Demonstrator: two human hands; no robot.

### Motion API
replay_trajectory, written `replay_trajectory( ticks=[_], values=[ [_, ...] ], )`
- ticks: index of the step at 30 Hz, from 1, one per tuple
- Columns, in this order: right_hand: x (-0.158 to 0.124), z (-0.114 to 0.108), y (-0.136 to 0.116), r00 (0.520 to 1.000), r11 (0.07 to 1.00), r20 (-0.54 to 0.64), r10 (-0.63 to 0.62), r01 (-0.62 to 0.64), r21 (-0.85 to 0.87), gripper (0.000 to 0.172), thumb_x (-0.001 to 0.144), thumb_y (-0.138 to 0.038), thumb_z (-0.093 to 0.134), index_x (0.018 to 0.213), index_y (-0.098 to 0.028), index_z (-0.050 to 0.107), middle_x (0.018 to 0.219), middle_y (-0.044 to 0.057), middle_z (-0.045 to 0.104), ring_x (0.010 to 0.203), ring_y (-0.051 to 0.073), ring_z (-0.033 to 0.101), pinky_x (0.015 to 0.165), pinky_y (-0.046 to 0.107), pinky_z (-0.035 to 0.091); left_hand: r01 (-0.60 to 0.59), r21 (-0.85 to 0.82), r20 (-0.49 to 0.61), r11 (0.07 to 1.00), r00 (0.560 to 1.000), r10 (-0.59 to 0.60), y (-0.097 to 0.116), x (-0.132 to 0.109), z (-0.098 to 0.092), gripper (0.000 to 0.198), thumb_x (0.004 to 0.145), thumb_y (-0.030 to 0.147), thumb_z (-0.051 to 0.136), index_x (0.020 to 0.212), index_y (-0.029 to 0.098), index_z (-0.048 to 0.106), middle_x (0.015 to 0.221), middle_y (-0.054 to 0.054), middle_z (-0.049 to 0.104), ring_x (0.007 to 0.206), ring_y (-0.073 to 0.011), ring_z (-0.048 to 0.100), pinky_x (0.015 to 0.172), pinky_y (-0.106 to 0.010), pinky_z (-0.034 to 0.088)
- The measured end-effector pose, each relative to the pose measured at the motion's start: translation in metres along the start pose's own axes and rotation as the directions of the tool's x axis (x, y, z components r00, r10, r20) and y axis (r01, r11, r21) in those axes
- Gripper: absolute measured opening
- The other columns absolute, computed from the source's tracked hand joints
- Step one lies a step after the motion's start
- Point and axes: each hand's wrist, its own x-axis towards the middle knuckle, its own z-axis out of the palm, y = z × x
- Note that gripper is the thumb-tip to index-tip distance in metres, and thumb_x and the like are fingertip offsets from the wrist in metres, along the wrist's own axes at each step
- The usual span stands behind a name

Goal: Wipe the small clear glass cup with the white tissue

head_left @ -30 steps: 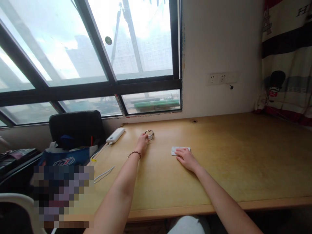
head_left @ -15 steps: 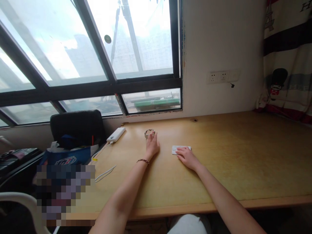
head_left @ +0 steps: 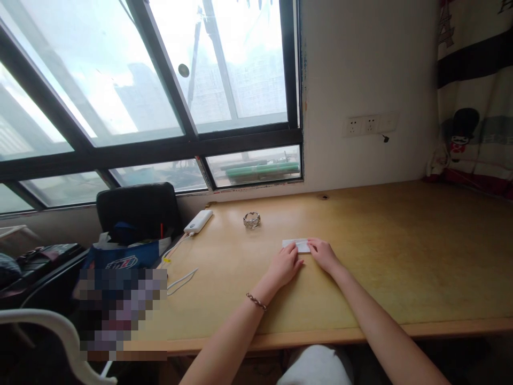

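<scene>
A small flat white folded tissue (head_left: 296, 245) lies on the desk in front of me; it could also be thin cloth. At its near edge, my left hand (head_left: 284, 265) has its fingertips closed on the tissue, and a braided bracelet circles that wrist. The fingers of my right hand (head_left: 324, 256) are bent and grip the tissue's right end. Beyond my left hand, a silver openwork bangle (head_left: 251, 220) rests by itself on the wood, touched by neither hand.
A white power bank (head_left: 199, 221) with a cable lies at the desk's left edge. To the left stand a black chair (head_left: 136, 208) and a blue bag (head_left: 124, 259). The wooden desk (head_left: 401, 251) meets a window and a wall with sockets (head_left: 363, 124).
My left hand has let go of the bangle and moved right and nearer to the tissue. My right hand has shifted to the tissue's right end. The view has turned slightly.
</scene>
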Motion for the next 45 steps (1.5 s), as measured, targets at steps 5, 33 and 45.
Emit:
replay_trajectory(
  ticks=[5,33,45],
  values=[
    [-0.002,-0.006,0.008,0.999,0.998,-0.007,0.041,-0.041,-0.054,0.027,0.078,-0.02,0.04,0.086,-0.015,0.065,0.096,0.009,0.064,0.09,0.016,0.057,0.084,0.026,0.04,0.324,0.208,-0.084,0.923,0.946,-0.314,-0.017,-0.004,-0.009,0.033,0.083,0.037,0.032,0.088,0.012,0.053,0.089,-0.012,0.054,0.088,-0.0222,0.05,0.076,-0.034,0.039],
    [-0.003,-0.01,0.0,0.999,0.998,-0.006,0.047,-0.047,-0.043,0.026,0.077,-0.019,0.04,0.079,-0.016,0.066,0.088,0.008,0.065,0.082,0.017,0.058,0.074,0.026,0.041,0.675,0.3,-0.141,0.674,0.73,-0.669,-0.059,-0.012,-0.017,0.028,0.078,0.011,0.03,0.093,0.011,0.053,0.095,-0.018,0.051,0.089,-0.0291,0.045,0.069,-0.046,0.037],
    [-0.003,-0.013,-0.004,0.997,0.997,-0.001,0.073,-0.073,-0.04,0.027,0.078,-0.02,0.039,0.08,-0.016,0.066,0.085,0.007,0.065,0.077,0.017,0.057,0.071,0.024,0.04,0.732,0.267,-0.173,0.627,0.676,-0.716,-0.059,-0.011,-0.018,0.028,0.076,0.011,0.03,0.094,0.008,0.052,0.102,-0.021,0.048,0.097,-0.0338,0.041,0.071,-0.051,0.036]
  ],
)
